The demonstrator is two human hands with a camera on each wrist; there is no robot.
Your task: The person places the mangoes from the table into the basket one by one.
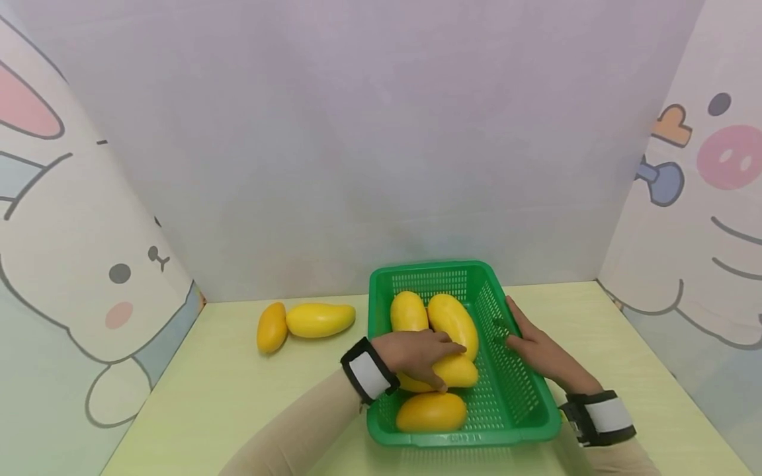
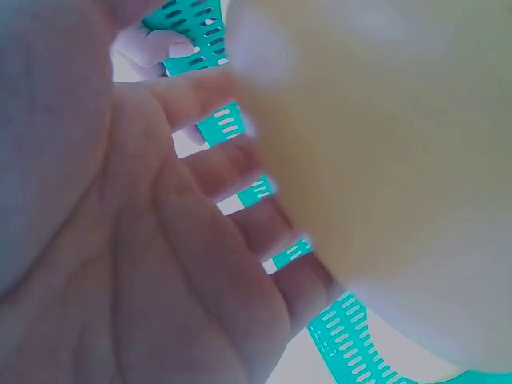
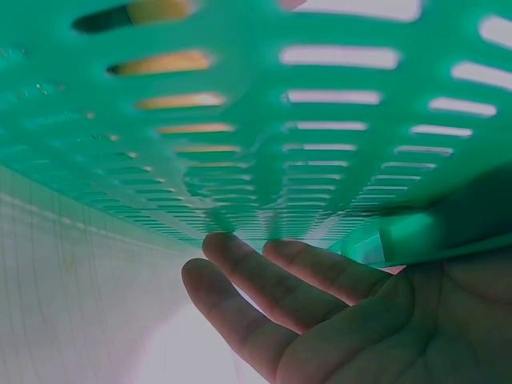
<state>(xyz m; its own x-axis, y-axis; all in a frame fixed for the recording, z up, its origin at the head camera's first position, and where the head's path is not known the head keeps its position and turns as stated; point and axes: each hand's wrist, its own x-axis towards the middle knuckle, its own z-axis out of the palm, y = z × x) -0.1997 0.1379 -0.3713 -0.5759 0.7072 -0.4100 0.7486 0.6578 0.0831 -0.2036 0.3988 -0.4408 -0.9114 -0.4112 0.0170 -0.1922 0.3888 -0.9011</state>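
Note:
A green plastic basket (image 1: 464,437) holds several yellow mangoes. My left hand (image 1: 419,357) reaches in over its left side and grips a yellow mango (image 1: 458,371), fingers across the top and thumb toward the near side. In the left wrist view the mango (image 2: 384,176) is a large blur against the fingertips. Two yellow mangoes (image 1: 454,324) lie behind the hand, and an orange-yellow mango (image 1: 431,412) lies in front of it. My right hand (image 1: 544,354) holds the basket's right side, thumb over the rim and fingers along the outer wall, as the right wrist view shows.
Left of the basket, a yellow mango (image 1: 320,320) and a smaller orange-yellow mango (image 1: 272,328) lie touching on the pale yellow table (image 1: 250,403). A plain backdrop stands behind, with cartoon-printed panels at both sides.

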